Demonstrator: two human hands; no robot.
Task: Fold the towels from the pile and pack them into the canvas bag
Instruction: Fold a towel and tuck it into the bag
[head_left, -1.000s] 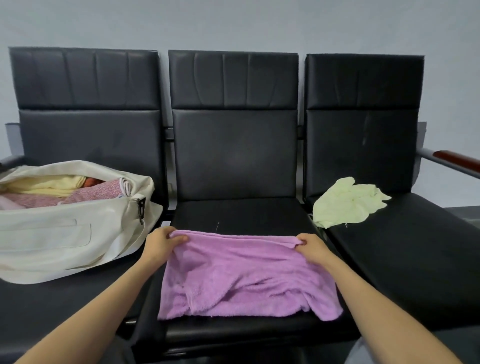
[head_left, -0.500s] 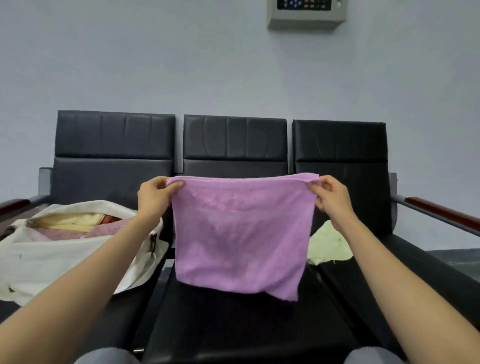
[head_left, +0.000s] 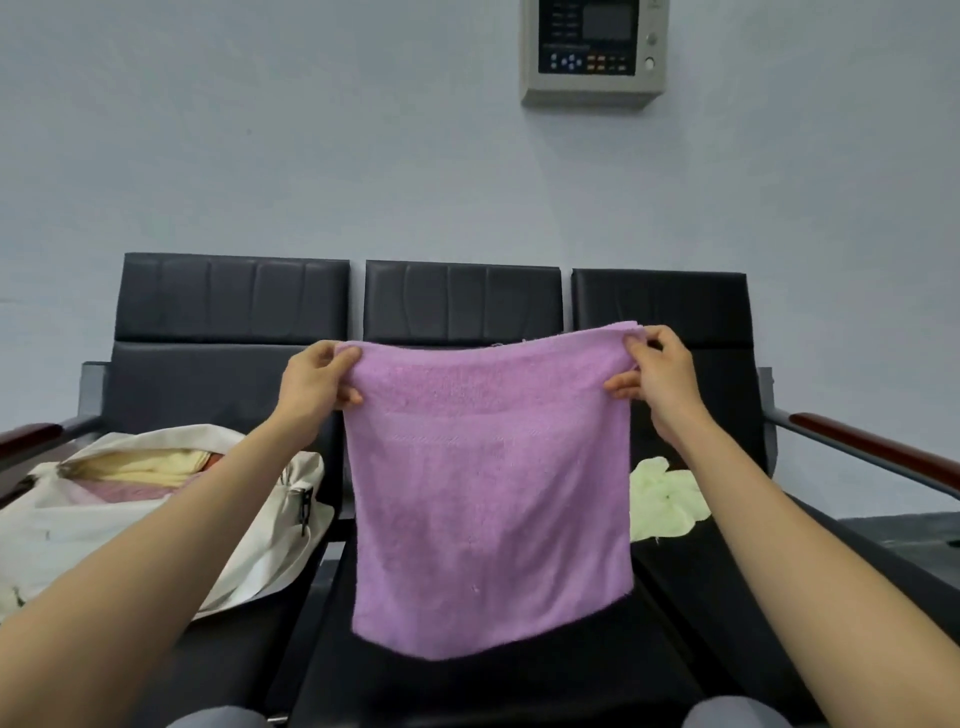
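Observation:
A purple towel (head_left: 488, 499) hangs in the air in front of the middle seat, spread flat. My left hand (head_left: 317, 382) pinches its top left corner and my right hand (head_left: 657, 376) pinches its top right corner. The towel's lower edge hangs just above the middle seat. On the left seat lies the cream canvas bag (head_left: 156, 525), open at the top, with a yellow towel (head_left: 150, 462) and a pink one (head_left: 124, 491) inside. A pale yellow-green towel (head_left: 667, 499) lies crumpled on the right seat, partly hidden by the purple one.
Three black padded seats (head_left: 462, 306) stand in a row against a pale wall. Wooden armrests (head_left: 878, 452) stick out at both ends. A grey control panel (head_left: 595, 52) hangs on the wall above. My knees show at the bottom edge.
Both hands lifted the purple towel off the middle seat and hold it up spread out. The view tilted upward, bringing the wall panel into sight.

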